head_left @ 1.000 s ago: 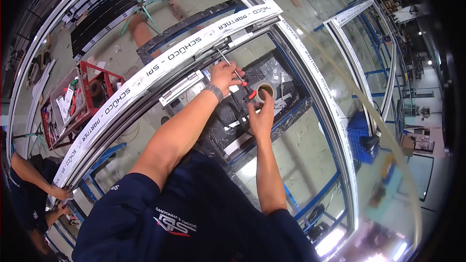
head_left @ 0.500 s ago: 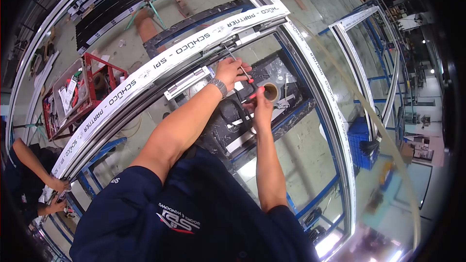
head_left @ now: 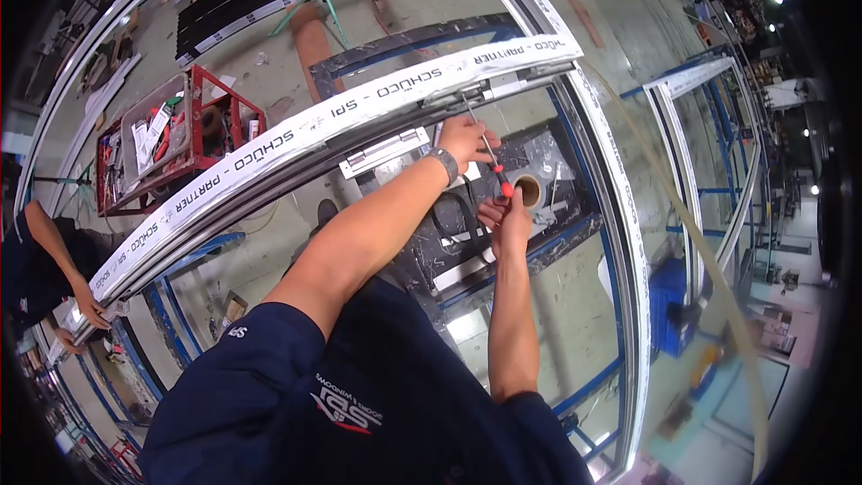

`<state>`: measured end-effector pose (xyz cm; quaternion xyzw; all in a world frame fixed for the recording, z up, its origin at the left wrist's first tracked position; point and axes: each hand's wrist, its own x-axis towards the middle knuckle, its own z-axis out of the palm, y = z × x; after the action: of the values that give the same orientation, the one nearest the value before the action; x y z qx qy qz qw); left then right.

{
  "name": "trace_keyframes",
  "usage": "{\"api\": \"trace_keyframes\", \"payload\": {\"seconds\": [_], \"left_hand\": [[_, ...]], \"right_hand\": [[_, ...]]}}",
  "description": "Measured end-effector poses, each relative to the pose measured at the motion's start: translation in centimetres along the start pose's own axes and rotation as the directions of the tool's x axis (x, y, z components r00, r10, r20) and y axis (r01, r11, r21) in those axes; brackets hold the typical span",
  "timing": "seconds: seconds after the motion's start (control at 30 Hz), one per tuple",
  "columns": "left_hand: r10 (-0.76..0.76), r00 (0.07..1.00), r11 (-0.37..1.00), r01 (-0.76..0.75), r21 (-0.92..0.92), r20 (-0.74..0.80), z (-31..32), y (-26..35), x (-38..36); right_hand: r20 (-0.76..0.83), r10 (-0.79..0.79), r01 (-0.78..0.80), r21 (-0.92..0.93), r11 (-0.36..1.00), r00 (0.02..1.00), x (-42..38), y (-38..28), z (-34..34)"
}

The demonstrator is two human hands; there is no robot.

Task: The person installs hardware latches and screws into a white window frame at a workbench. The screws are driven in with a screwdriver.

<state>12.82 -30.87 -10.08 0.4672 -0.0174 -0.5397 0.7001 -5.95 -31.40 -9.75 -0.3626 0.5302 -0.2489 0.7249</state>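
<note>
A screwdriver with a red-and-black handle (head_left: 501, 176) slants up to the frame profile, its tip reaching the hardware in the channel (head_left: 466, 95). My right hand (head_left: 508, 223) is closed at the end of the handle. Further up, my left hand (head_left: 464, 142), with a watch on its wrist, has its fingers around the thin shaft. The large window or door frame (head_left: 296, 130), wrapped in white printed film, runs across in front of me. A short silver profile piece (head_left: 384, 152) lies beside my left wrist. Beneath my hands is a dark bench top (head_left: 548, 145).
On the bench, a cardboard-cored tape roll (head_left: 528, 190) sits beside my right hand. A red tool cart (head_left: 193, 117) stands beyond the frame at left. At far left, a co-worker's hand (head_left: 90, 305) touches the frame. A blue crate (head_left: 669, 305) and another frame (head_left: 673, 162) are at right.
My view has shifted, so the scene sits further right and lower. My right hand has moved to the end of the screwdriver handle. The co-worker's hands have moved apart on the frame.
</note>
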Motion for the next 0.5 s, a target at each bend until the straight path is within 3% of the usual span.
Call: {"api": "trace_keyframes", "payload": {"seconds": [0.03, 0.07, 0.1, 0.17, 0.2, 0.23, 0.3, 0.33, 0.37, 0.43, 0.5], "left_hand": [[-0.009, 1.000, 1.000, 0.009, 0.009, -0.003, 0.1, 0.1, -0.2], [-0.028, 0.999, 1.000, 0.028, 0.003, -0.042, 0.3, 0.2, -0.2], [-0.005, 0.999, 1.000, 0.005, -0.002, -0.053, 0.6, 0.4, 0.0], [0.011, 0.998, 1.000, -0.012, -0.008, -0.057, 0.4, -0.3, -0.2], [0.024, 0.999, 1.000, -0.024, -0.011, -0.047, 0.4, -0.3, 0.2], [0.040, 0.999, 0.999, -0.041, -0.013, -0.036, 0.6, -0.2, 0.4], [0.022, 0.998, 1.000, -0.022, -0.007, -0.051, 0.9, 0.0, 0.1], [0.024, 0.998, 1.000, -0.024, 0.000, -0.060, 0.8, 0.5, 0.3], [0.021, 0.998, 1.000, -0.022, -0.008, -0.056, 0.9, 0.7, 0.1], [0.035, 0.997, 0.999, -0.037, -0.015, -0.070, 1.0, 0.8, 0.4], [0.037, 0.993, 0.999, -0.040, -0.024, -0.113, 1.5, 0.4, 0.0]], "right_hand": [[-0.015, -0.276, 0.259, -0.304, 0.917, 0.961, -1.0, -0.4, 0.5], [0.055, -0.694, 0.504, -0.729, 0.463, 0.718, -2.7, -0.6, 0.7], [0.194, -0.820, 0.621, -0.749, 0.231, 0.538, -2.2, -0.8, 1.0], [0.133, -0.677, 0.627, -0.536, 0.565, 0.724, -1.0, -0.4, -0.4], [0.092, -0.270, 0.283, -0.192, 0.940, 0.959, 0.6, 0.3, -1.3], [0.255, 0.057, -0.156, 0.388, 0.908, 0.965, 1.2, 0.7, -1.5], [0.090, -0.046, 0.043, 0.041, 0.998, 0.995, 0.7, 0.8, -1.3], [0.032, -0.123, 0.127, -0.144, 0.981, 0.992, -0.1, 0.1, 0.1], [0.038, -0.487, 0.420, -0.569, 0.707, 0.873, -2.1, -0.6, 0.7], [0.145, -0.783, 0.626, -0.694, 0.355, 0.605, -4.4, -2.2, 1.8], [0.290, -0.880, 0.608, -0.794, -0.002, 0.377, -4.7, -2.5, 1.5]]}}
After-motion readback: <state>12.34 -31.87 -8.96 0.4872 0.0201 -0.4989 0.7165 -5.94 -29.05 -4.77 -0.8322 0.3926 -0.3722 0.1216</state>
